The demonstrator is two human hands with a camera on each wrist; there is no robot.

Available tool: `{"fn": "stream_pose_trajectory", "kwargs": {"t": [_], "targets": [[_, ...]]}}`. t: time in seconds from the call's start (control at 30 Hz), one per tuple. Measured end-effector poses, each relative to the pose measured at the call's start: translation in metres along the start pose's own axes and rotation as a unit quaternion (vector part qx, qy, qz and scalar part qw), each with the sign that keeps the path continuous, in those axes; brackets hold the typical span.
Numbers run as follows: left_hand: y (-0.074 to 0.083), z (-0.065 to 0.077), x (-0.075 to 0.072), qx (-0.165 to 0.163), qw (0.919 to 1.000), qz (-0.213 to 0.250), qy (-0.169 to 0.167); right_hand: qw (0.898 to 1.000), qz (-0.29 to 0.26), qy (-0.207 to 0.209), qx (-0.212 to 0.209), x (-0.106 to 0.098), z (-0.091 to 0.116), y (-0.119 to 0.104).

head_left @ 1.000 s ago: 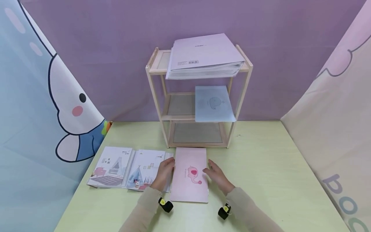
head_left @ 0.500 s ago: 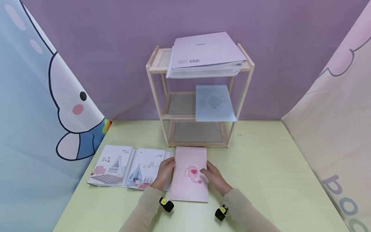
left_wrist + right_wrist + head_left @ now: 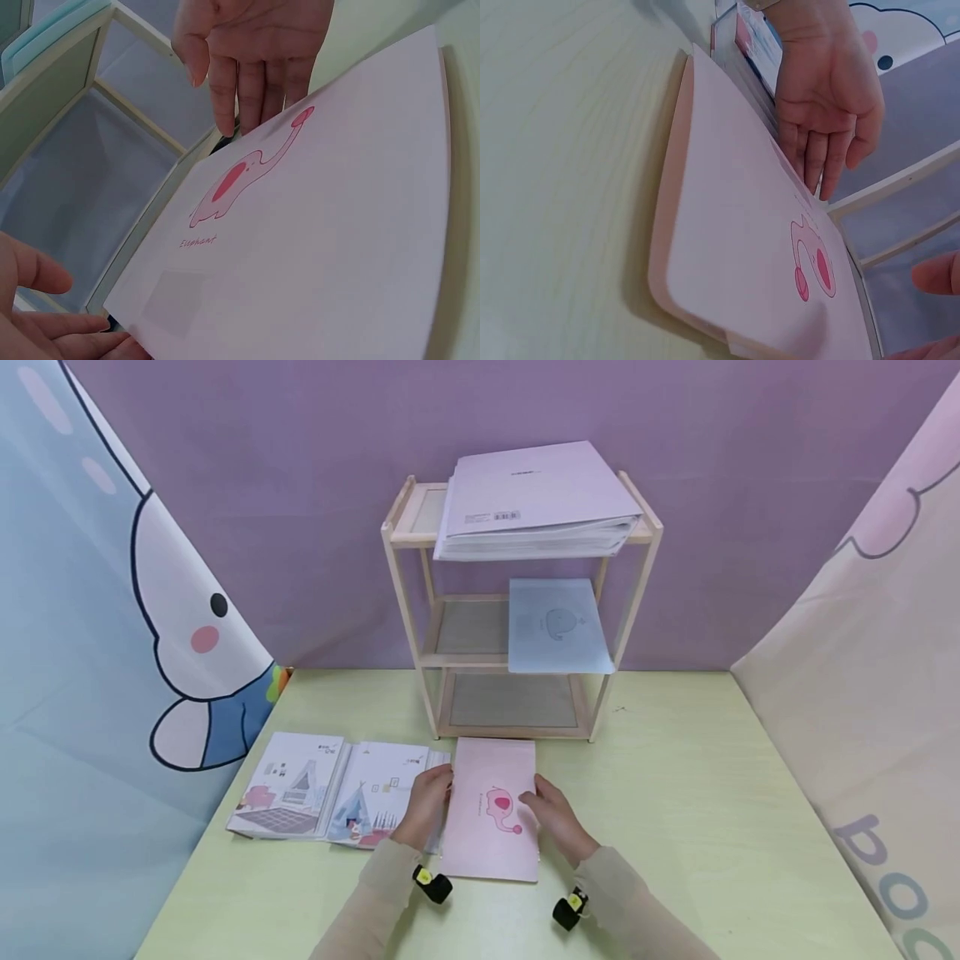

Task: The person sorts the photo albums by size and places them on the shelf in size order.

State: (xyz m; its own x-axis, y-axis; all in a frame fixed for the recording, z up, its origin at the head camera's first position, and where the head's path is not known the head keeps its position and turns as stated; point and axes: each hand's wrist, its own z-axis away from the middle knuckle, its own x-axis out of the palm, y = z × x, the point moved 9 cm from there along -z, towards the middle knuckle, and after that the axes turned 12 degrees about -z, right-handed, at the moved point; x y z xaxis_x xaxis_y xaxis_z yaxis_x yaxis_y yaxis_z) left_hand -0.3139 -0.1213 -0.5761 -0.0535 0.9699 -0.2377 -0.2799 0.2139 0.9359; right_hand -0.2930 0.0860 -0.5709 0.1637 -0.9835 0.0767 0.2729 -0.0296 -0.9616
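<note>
A pink notebook (image 3: 491,852) with an elephant drawing lies on the table before the shelf. In the head view, my left hand (image 3: 427,802) is at its left edge and my right hand (image 3: 557,814) at its right edge. Both wrist views show straight fingers along the edges, with the thumbs raised off the cover. The left wrist view has the right hand (image 3: 259,56) beyond the far edge, its fingertips hidden behind it. Close to the left hand stand white illustrated books (image 3: 378,793), partly covered by it.
A wooden three-tier shelf (image 3: 405,585) stands behind the notebook. Large pale lilac books (image 3: 540,485) lie on its top, and a blue notebook (image 3: 558,639) juts from the middle tier. Another illustrated book (image 3: 288,785) lies at the left. Printed curtains (image 3: 67,610) flank the table (image 3: 675,760).
My right hand has moved slightly left, up to the notebook's right edge. My left hand stays at the left edge, and the notebook keeps its place.
</note>
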Motion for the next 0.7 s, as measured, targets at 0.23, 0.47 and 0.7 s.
{"fn": "stream_pose_trajectory", "kwargs": {"t": [0.23,0.47,0.7], "targets": [[0.0007,0.0013,0.0003,-0.010,0.9999,0.006,0.000,0.999,-0.025,0.025,-0.016,-0.0024,-0.0005,-0.0052],[-0.0002,-0.0044,0.0005,-0.016,0.9998,0.013,0.002,0.999,-0.037,0.032,-0.014,-0.0030,0.0019,-0.0075],[-0.0016,-0.0067,-0.0010,-0.040,0.9992,0.007,0.005,0.998,-0.048,0.026,-0.014,-0.0035,-0.0003,-0.0043]]}}
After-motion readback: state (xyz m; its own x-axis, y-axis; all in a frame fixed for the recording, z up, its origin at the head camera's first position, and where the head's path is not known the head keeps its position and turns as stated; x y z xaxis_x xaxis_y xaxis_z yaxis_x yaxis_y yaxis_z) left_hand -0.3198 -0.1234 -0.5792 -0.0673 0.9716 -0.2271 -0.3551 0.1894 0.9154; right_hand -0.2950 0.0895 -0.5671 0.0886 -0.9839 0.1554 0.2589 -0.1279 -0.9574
